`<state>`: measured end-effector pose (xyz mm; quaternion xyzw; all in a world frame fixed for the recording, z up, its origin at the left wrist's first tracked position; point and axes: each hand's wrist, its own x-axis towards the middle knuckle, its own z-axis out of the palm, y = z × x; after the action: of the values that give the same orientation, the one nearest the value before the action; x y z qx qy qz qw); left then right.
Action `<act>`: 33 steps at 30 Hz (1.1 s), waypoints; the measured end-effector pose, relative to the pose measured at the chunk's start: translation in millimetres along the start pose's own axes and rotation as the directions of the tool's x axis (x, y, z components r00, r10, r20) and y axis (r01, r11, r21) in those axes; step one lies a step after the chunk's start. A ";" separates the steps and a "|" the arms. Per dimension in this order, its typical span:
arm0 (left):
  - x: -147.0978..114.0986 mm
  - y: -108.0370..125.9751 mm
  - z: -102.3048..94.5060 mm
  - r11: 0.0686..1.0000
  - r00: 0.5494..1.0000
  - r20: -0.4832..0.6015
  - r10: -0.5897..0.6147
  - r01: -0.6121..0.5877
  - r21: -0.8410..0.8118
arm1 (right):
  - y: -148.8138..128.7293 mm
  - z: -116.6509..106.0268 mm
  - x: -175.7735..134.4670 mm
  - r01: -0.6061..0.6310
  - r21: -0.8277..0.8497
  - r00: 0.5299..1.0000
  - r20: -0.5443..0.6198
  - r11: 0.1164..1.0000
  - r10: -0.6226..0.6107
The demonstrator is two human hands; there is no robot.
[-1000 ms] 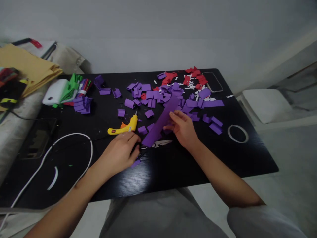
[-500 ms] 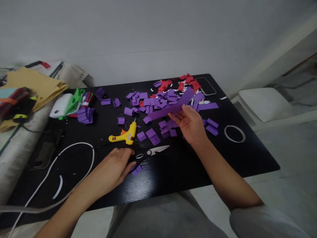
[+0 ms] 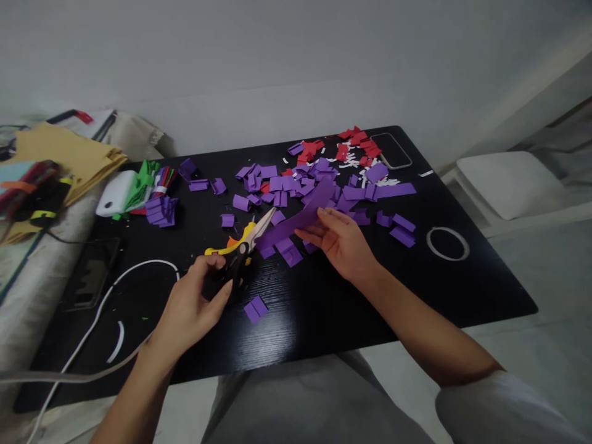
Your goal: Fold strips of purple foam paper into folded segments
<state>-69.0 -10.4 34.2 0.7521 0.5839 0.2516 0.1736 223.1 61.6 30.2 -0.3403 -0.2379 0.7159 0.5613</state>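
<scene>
My left hand [image 3: 197,302] is closed round the black handles of a pair of scissors [image 3: 243,248], held above the table with the blades pointing up and away. A long purple paper strip [image 3: 300,217] is pinched between the thumb and fingers of my right hand [image 3: 340,240]. The strip's left end is right beside the scissor blades; whether it lies between them I cannot tell. Behind the scissors lies a yellow glue gun [image 3: 226,250], partly hidden. Cut and folded purple paper pieces [image 3: 289,184] are heaped beyond my hands, and one folded purple piece [image 3: 256,309] lies nearer me.
Red paper pieces [image 3: 356,139] and white scraps lie at the back right. A white ring [image 3: 448,243] rests on the right. At left are a white cable [image 3: 99,317], a white case [image 3: 115,194], green strips [image 3: 143,182] and yellow-brown envelopes [image 3: 65,154]. A white stool [image 3: 504,185] stands beyond.
My left hand has lifted the scissors off the table and turned the blades upward. My right hand has brought the purple strip left and down toward the blades.
</scene>
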 end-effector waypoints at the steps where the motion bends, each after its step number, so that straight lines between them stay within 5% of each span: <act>1: -1.2 -1.9 -0.1 1.000 1.000 -0.008 -0.006 0.005 -0.017 | 0.8 0.3 -0.5 -0.011 0.005 1.000 0.001 1.000 0.011; 6: -5.4 -0.9 -4.6 0.995 1.000 -0.001 -0.013 0.013 -0.095 | 4.1 2.0 -1.8 -0.065 0.049 0.998 0.012 0.997 0.064; 12: 1.9 12.3 -8.2 0.997 0.990 0.141 -0.021 0.032 -0.075 | 7.2 2.2 -1.7 -0.079 0.022 0.997 0.012 0.997 0.079; 16: 2.5 14.9 -0.3 0.997 0.993 0.089 -0.078 0.078 0.011 | 8.5 2.1 -2.6 -0.082 0.000 0.996 0.026 0.997 0.082; 21: 0.8 16.6 8.0 0.991 1.000 0.019 0.015 -0.017 0.130 | 9.9 3.0 -4.2 -0.092 -0.013 0.994 0.059 0.996 0.093; 33: 4.3 17.6 14.1 0.984 0.994 0.084 0.073 -0.086 0.154 | 10.3 3.2 -5.3 -0.104 -0.010 0.990 0.091 0.995 0.104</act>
<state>-46.1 -10.4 33.2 0.7954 0.5643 0.1819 0.1260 214.8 53.9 26.0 -0.3206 -0.2474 0.7584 0.5107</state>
